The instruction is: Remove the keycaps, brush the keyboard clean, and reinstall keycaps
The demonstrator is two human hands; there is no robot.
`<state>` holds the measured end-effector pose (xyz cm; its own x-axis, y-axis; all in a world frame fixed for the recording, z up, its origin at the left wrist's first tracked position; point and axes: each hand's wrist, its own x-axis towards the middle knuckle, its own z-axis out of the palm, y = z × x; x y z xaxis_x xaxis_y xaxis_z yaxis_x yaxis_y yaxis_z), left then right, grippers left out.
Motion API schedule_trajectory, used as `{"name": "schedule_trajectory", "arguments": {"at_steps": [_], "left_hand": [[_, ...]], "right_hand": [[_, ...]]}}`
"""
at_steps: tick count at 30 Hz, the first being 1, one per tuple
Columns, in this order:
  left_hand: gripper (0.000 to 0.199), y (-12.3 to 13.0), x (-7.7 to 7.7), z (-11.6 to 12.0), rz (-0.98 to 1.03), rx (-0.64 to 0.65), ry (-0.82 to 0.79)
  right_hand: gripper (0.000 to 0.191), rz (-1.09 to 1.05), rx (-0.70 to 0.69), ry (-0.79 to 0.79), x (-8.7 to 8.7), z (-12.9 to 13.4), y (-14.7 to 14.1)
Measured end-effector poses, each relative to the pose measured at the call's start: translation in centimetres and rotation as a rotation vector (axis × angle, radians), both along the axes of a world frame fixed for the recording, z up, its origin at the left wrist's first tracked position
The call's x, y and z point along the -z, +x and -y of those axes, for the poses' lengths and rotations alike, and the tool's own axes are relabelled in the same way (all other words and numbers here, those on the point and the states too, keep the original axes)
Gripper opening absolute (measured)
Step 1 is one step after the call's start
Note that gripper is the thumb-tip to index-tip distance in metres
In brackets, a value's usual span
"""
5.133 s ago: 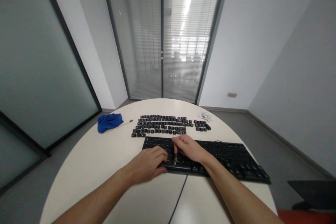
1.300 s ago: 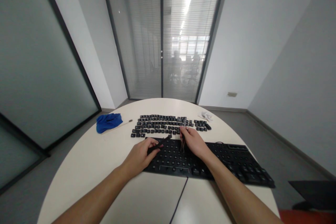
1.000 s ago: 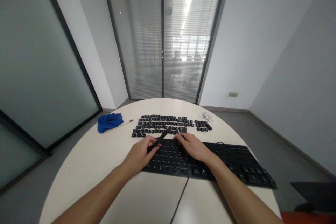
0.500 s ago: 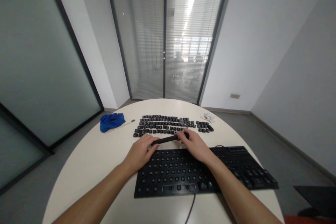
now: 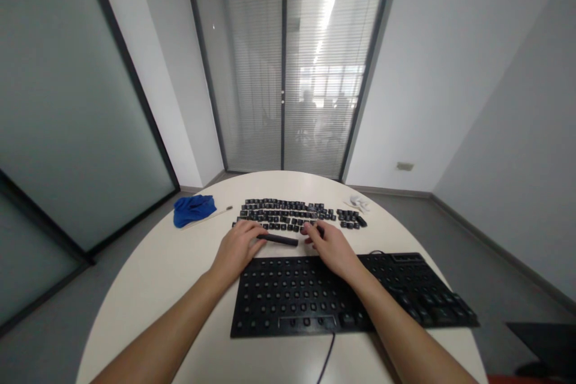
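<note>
Between the two hands is a long black bar-shaped key (image 5: 279,239). Its left end is pinched in my left hand (image 5: 238,246), and its right end is free. My right hand (image 5: 332,247) is just right of that end, fingers curled around a small dark thing I cannot make out. Below the hands lies a black keyboard (image 5: 292,295), most of its left part stripped to bare key posts, with some keys still on at the right. Rows of loose black keycaps (image 5: 274,205) are laid out beyond the hands.
A blue cloth (image 5: 193,210) lies at the far left of the round white table (image 5: 148,288), beside a thin brush (image 5: 216,215). Crumpled white material (image 5: 359,202) is at the far right, behind a smaller keycap group (image 5: 351,218). A cable (image 5: 327,359) runs toward the near edge.
The right end of the long key has swung down and away from my right hand, which no longer touches it. My left hand has shifted slightly left and still holds it.
</note>
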<state>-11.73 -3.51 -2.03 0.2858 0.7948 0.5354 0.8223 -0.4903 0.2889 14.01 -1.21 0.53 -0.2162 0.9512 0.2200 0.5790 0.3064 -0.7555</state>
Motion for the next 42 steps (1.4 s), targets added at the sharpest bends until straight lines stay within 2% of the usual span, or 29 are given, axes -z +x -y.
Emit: {"name": "schedule_trajectory", "arguments": {"at_steps": [5, 10, 17, 27, 30, 32, 35, 36, 38, 42], "left_hand": [[0.016, -0.4, 0.2, -1.3, -0.035, -0.021, 0.001], [0.017, -0.3, 0.4, -1.7, -0.029, -0.08, -0.035], [0.011, -0.1, 0.1, -1.8, -0.061, -0.116, -0.104], [0.018, 0.1, -0.4, -1.6, -0.083, -0.142, -0.063], [0.016, 1.6, -1.0, 0.0, -0.025, -0.081, -0.016], [0.024, 3.3, -1.3, 1.8, 0.023, 0.027, -0.052], [0.073, 5.4, -1.2, 4.5, -0.1, 0.283, -0.23], [0.083, 5.7, -1.1, 5.1, -0.164, 0.347, -0.294], [0.09, 5.9, -1.0, 5.8, -0.229, 0.373, -0.386], [0.082, 4.3, -1.4, 5.6, -0.231, 0.361, -0.437]], "right_hand": [[0.041, 0.179, 0.026, 0.005, -0.9, 0.4, 0.5], [0.042, 0.334, 0.025, -0.001, -1.3, 1.0, 0.1], [0.045, 0.3, -0.009, -0.007, -1.8, 1.3, 0.2], [0.059, 0.231, 0.033, -0.014, -2.4, 1.0, 1.2], [0.062, 0.25, 0.054, -0.007, -2.5, 0.9, 1.5], [0.063, 0.265, 0.06, -0.013, -2.6, 0.8, 1.5], [0.065, 0.271, 0.07, -0.031, -2.6, 0.7, 1.5], [0.065, 0.269, 0.075, -0.032, -2.6, 0.7, 1.5], [0.065, 0.264, 0.078, -0.027, -2.5, 0.7, 1.5], [0.063, 0.225, 0.073, 0.018, -2.5, 0.8, 1.5]]}}
